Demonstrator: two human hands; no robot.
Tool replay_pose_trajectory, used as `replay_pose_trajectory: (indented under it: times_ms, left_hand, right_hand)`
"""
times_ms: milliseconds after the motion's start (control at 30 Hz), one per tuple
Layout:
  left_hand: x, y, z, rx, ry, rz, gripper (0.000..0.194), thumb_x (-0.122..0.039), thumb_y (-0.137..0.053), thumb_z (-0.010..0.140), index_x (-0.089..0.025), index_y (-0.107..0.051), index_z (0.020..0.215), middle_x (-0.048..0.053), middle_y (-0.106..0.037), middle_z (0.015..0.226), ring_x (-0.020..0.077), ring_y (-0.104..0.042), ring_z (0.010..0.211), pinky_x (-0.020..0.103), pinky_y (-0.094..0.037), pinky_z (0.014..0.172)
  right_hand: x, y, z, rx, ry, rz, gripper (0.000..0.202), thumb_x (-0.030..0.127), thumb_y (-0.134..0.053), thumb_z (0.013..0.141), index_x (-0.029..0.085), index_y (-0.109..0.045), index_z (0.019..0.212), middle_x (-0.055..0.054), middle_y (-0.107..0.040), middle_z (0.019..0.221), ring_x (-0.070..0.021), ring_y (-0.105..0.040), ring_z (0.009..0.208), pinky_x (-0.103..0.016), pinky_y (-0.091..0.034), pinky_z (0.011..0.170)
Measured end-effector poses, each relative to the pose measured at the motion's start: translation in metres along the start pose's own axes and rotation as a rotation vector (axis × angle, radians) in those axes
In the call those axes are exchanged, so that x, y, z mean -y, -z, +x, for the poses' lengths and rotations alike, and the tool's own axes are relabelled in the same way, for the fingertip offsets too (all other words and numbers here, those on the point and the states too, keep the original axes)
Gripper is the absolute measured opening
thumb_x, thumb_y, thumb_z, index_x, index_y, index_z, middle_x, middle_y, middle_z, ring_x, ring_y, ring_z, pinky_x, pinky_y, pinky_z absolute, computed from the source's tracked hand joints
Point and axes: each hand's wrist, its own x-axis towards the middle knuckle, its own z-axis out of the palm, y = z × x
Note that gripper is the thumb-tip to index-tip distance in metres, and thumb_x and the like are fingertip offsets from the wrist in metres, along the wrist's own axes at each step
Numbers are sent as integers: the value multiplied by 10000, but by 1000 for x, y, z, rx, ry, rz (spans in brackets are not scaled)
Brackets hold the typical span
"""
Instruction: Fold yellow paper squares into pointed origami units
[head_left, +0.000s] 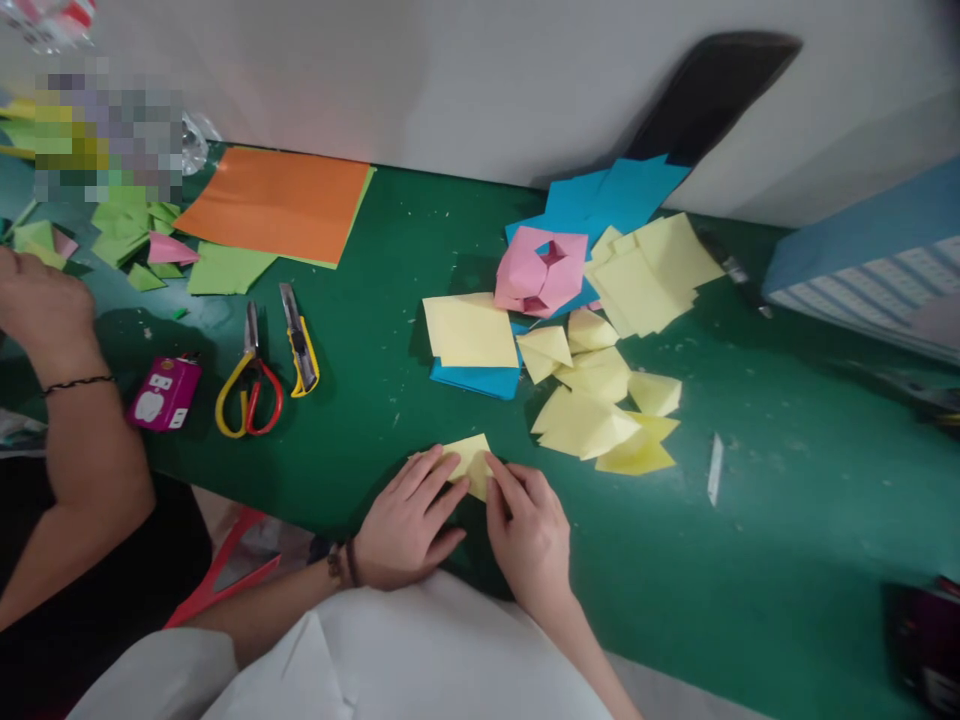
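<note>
My left hand (pixel 409 520) is lying palm-down at bottom centre, fingers spread and open, tips pressing the pale yellow paper piece (pixel 472 468) flat, probably to stop it sliding. My right hand (pixel 534 530) is curling, index fingertip meeting the paper's right edge, likely steadying that side; can't tell whether the thumb is closing a pinch.

Paper is sitting just beyond both palms, between the fingertips, its middle showing and its left part going under the left fingers.

Farther, right of centre: folded pale yellow paper pieces (pixel 589 425) are lying loose within reach. Left: yellow-and-red-handled scissors (pixel 252 335) and yellow box cutter (pixel 301 352) are resting side by side, probably parked off the working spot. Beyond centre, a pink folded paper form (pixel 525 275) is sitting by blue paper sheets (pixel 604 200).
</note>
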Motion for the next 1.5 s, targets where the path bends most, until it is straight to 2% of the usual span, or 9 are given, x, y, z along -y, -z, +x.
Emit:
replay_pose_trajectory:
  times_ms: [400,600,667,733,833,933,1033,1133,1500]
  left_hand:
    - [1,-1,1,1,-4,-26,474,-361,-521,904,-137,-530,1321,144,-455,1458,335,-325,1405,513,-379,1098]
    - [1,-4,-1,12,-9,9,471,-384,-503,916,-144,-530,1320,142,-452,1461,334,-314,1410,510,-365,1104]
    - [0,-4,-1,-2,-14,24,467,-379,-503,917,-139,-532,1317,143,-455,1458,338,-326,1402,504,-369,1099]
    - [0,-5,-1,-7,-14,31,465,-371,-508,916,-134,-533,1315,145,-455,1457,342,-333,1398,502,-367,1100]
    - [0,-5,0,-8,-8,23,479,-374,-517,913,-136,-524,1328,147,-458,1453,342,-330,1401,504,-361,1105]
    - [0,-5,0,-21,-4,9,494,-381,-519,910,-125,-519,1332,161,-475,1433,341,-326,1405,503,-361,1109]
    - [0,-5,0,-7,2,5,500,-376,-521,907,-125,-514,1339,154,-470,1440,331,-310,1414,498,-358,1119]
    - [0,-4,0,-1,4,1,481,-370,-525,904,-135,-530,1325,134,-454,1460,329,-316,1410,495,-361,1121]
    - [1,-1,0,16,1,-9,462,-361,-521,914,-137,-534,1318,137,-443,1468,340,-317,1404,516,-361,1106]
  right_hand:
    - [-1,-1,1,11,-27,37,317,162,-465,919,178,-635,1187,-86,-627,891,-192,-624,789,-346,-545,706]
    - [1,33,-6,-43,-36,183,254,148,-528,885,223,-595,1118,-87,-677,1040,-198,-648,910,-335,-538,771]
    - [3,43,-8,34,-93,272,187,137,-495,885,229,-574,1028,-66,-687,1037,-148,-663,791,-254,-524,647]
    - [5,45,-6,145,-111,302,145,139,-453,887,224,-536,972,-32,-698,934,-108,-638,630,-215,-485,550]
    - [8,35,5,243,-37,202,114,145,-413,879,208,-498,923,10,-667,747,-96,-581,492,-209,-402,465]
    - [11,24,17,306,58,101,118,126,-391,856,205,-479,867,20,-639,677,-91,-557,458,-209,-309,424]
    - [12,21,21,329,91,22,116,119,-394,844,206,-470,841,34,-604,605,-86,-527,425,-210,-253,414]
    - [10,25,17,339,58,-31,92,141,-410,853,212,-466,833,48,-583,552,-89,-507,388,-215,-221,407]
    - [-17,48,-3,417,-139,-42,51,183,-454,826,230,-470,838,63,-630,590,-110,-525,365,-210,-262,398]
